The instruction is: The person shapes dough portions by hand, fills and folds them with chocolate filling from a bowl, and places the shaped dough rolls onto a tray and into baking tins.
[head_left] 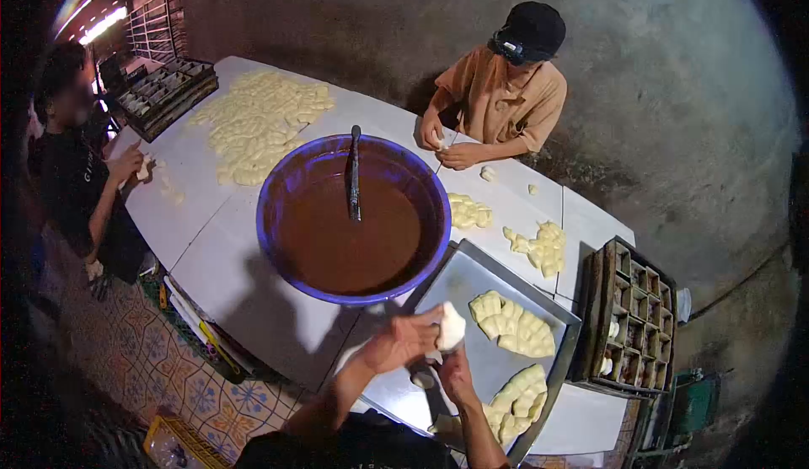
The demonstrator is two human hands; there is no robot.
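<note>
Dough piece (452, 329): above metal tray (462, 277) | right hand (458, 376): fingers gripping it from below, apparently as support | left hand (403, 341): fingertips at its side, cannot tell if gripping | dough clusters (514, 326): tray's right side, seemingly leaving handling room

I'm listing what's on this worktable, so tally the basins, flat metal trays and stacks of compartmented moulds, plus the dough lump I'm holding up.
Blue-purple basin: 1
Flat metal tray: 1
Mould stacks: 2
Held-up dough lump: 1
Total: 5
</note>
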